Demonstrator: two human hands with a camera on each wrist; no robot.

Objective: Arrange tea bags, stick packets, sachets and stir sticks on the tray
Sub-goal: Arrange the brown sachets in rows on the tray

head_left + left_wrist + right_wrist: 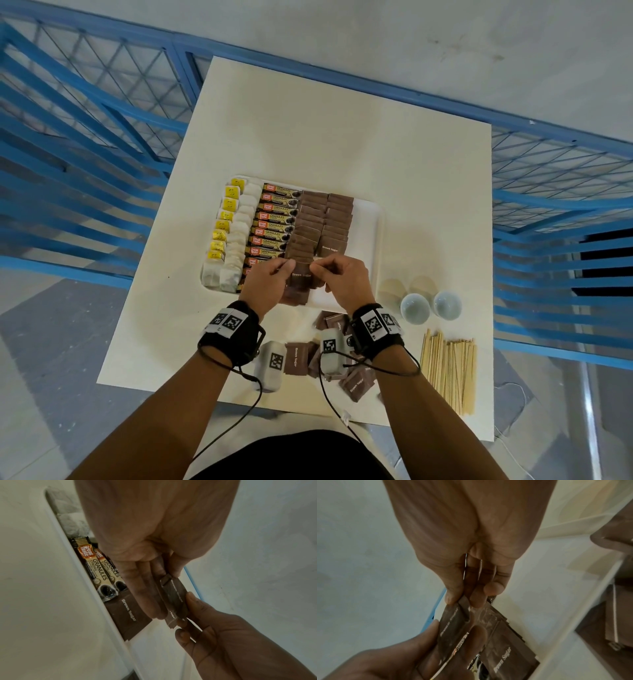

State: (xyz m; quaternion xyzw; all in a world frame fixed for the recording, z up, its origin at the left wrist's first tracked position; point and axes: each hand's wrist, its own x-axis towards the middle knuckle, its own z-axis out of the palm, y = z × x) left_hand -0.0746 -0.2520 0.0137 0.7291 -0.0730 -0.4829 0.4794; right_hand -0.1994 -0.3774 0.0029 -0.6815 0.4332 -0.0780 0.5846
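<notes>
Over the near end of the white tray (369,219), both hands hold one brown sugar sachet (300,275) between them. My left hand (288,264) pinches its left edge, my right hand (314,268) its right edge. In the left wrist view my left hand (166,595) grips the sachet (176,593) edge-on. In the right wrist view my right hand (463,600) pinches the sachet (452,623) by its top corner. The tray holds rows of tea bags (236,240), granule stick packets (274,219) and brown sachets (323,222). Stir sticks (448,370) lie on the table at the right.
Loose brown sachets (297,358) lie on the white table (308,120) near its front edge, below my wrists. Two small pale bowls (415,306) and two cream lids (390,289) sit right of the tray. Blue metal racks (85,154) flank the table on both sides.
</notes>
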